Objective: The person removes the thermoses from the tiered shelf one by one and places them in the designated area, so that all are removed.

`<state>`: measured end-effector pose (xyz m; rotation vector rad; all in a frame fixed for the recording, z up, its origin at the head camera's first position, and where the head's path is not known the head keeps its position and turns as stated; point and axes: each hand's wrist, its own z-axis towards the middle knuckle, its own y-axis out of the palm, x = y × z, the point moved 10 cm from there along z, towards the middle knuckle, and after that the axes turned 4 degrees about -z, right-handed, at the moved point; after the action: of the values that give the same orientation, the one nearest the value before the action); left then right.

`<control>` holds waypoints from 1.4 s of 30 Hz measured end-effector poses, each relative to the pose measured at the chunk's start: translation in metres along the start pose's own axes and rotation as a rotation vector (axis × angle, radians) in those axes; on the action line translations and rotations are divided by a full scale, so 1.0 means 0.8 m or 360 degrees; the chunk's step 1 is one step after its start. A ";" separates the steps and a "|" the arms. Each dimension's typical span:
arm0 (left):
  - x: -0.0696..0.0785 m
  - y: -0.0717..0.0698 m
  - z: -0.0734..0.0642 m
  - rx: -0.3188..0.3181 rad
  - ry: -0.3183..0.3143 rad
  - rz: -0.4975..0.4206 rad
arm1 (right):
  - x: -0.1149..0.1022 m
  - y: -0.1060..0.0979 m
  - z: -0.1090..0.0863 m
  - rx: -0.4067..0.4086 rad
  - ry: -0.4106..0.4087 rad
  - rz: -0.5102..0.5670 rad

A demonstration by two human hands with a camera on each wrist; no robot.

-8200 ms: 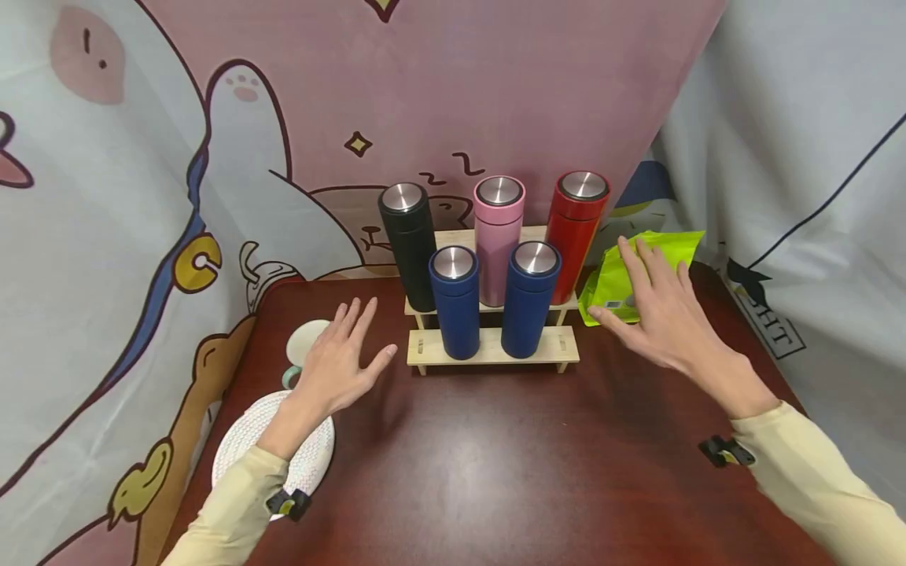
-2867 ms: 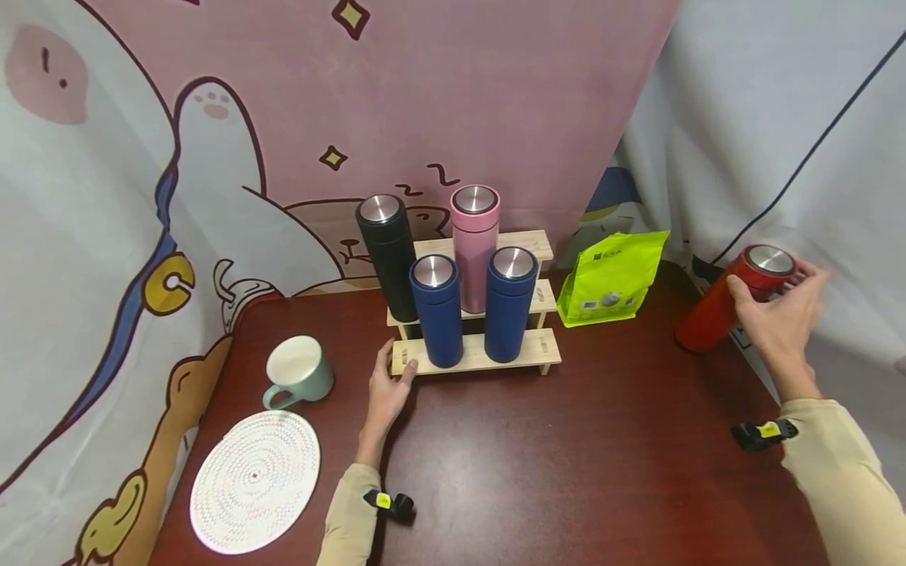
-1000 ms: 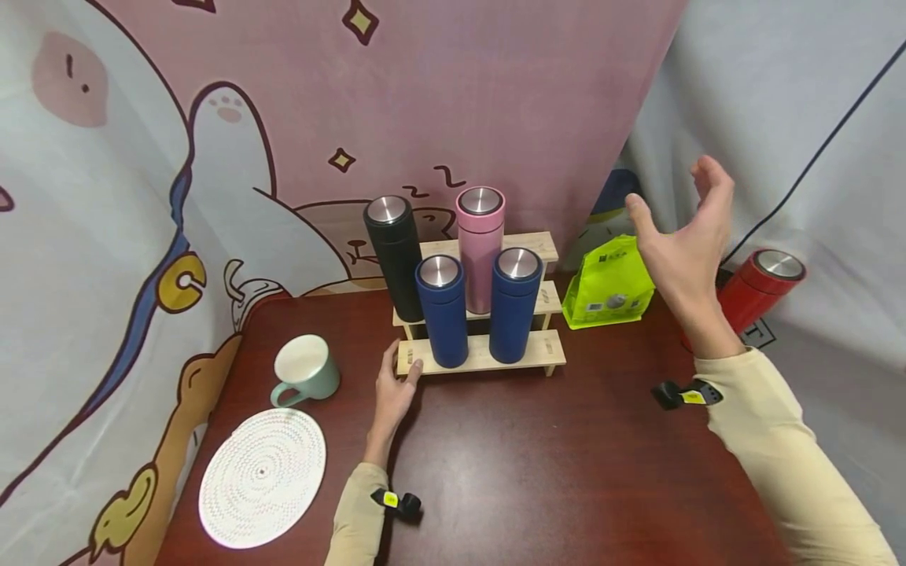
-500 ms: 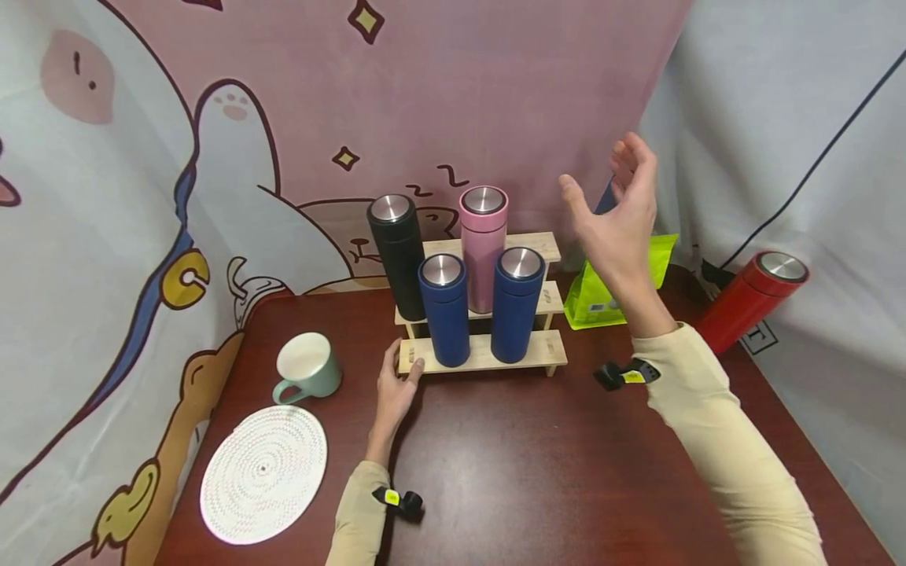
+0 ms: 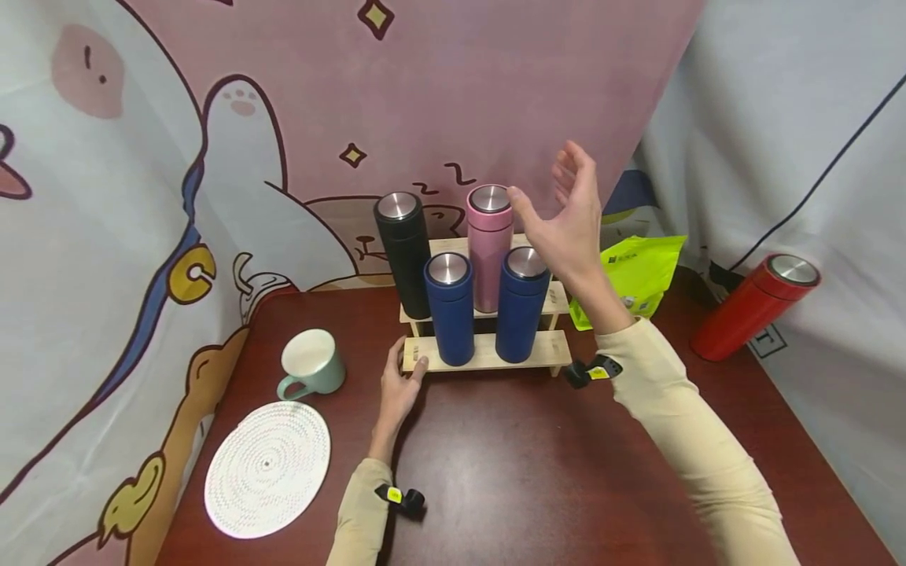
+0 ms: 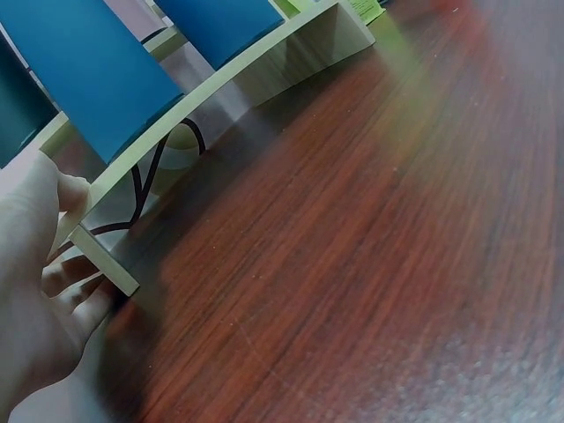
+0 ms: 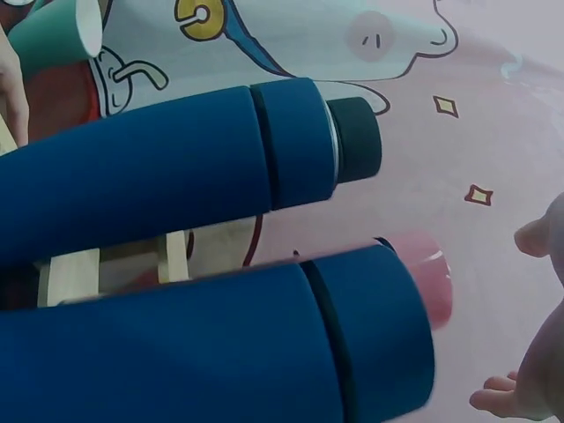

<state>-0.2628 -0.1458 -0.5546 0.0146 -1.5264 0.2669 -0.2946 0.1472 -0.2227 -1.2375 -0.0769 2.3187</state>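
My left hand [image 5: 399, 389] grips the left end of a stepped wooden rack [image 5: 488, 351], thumb on top and fingers round the edge, as the left wrist view also shows. My right hand [image 5: 569, 224] is raised beside the pink thermos [image 5: 490, 259], fingers loosely bent and holding nothing; from the head its thumb overlaps the lid's edge, and contact cannot be told. Two blue thermoses [image 5: 451, 314] stand on the lower step. Behind them, the black thermos [image 5: 406, 259] and the pink one stand on a higher step. The red thermos [image 5: 753, 306] stands at the table's right side.
A bright green pouch [image 5: 640, 275] stands right of the rack, partly behind the right forearm. To the left are a mint-green mug [image 5: 322, 369] and a round white woven mat [image 5: 267, 472]. Printed cloth [image 5: 552, 79] hangs behind the dark red table [image 5: 510, 472].
The red thermos went from the rack to the table's right side, where my right hand let it go. That hand then moved left towards the pink thermos. My left hand took hold of the rack.
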 end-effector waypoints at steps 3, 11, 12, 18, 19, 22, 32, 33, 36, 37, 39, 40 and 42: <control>0.001 0.001 0.001 -0.0002 0.0004 -0.0004 | 0.002 0.014 0.000 -0.0081 0.0009 -0.0043; 0.000 0.000 0.001 0.0016 -0.0004 -0.0006 | 0.022 0.055 -0.001 -0.0465 0.0191 -0.0215; 0.000 0.001 0.001 0.0015 -0.0004 -0.0006 | 0.025 0.059 -0.001 -0.0510 0.0216 -0.0231; -0.001 0.002 0.000 0.0005 -0.0005 0.0008 | 0.036 0.074 -0.003 -0.0676 0.0280 -0.0273; -0.001 0.002 -0.001 0.0006 -0.0003 0.0006 | 0.036 0.075 -0.003 -0.0684 0.0275 -0.0270; 0.001 0.002 0.000 0.0006 0.0003 -0.0015 | 0.037 0.077 -0.001 -0.0694 0.0251 -0.0263; 0.000 0.001 -0.002 0.0007 0.0005 -0.0049 | 0.041 0.071 0.005 -0.0672 0.0152 -0.0325; 0.000 0.001 -0.002 0.0005 0.0004 -0.0051 | 0.042 0.069 0.005 -0.0667 0.0152 -0.0327; 0.000 0.002 -0.001 0.0000 -0.0003 -0.0034 | 0.048 0.062 0.006 -0.0635 0.0160 -0.0324; 0.000 0.002 -0.001 0.0001 -0.0005 -0.0030 | 0.050 0.059 0.007 -0.0627 0.0160 -0.0323; 0.000 0.002 -0.001 0.0003 -0.0007 -0.0023 | 0.053 0.053 0.007 -0.0608 0.0163 -0.0319; 0.001 0.002 0.000 0.0005 -0.0006 -0.0019 | 0.054 0.050 0.008 -0.0595 0.0159 -0.0314; 0.001 0.001 0.000 0.0007 -0.0001 -0.0009 | 0.056 0.042 0.009 -0.0573 0.0145 -0.0323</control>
<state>-0.2627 -0.1449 -0.5538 0.0228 -1.5262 0.2659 -0.3342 0.1400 -0.2616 -1.4300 -0.5832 2.1273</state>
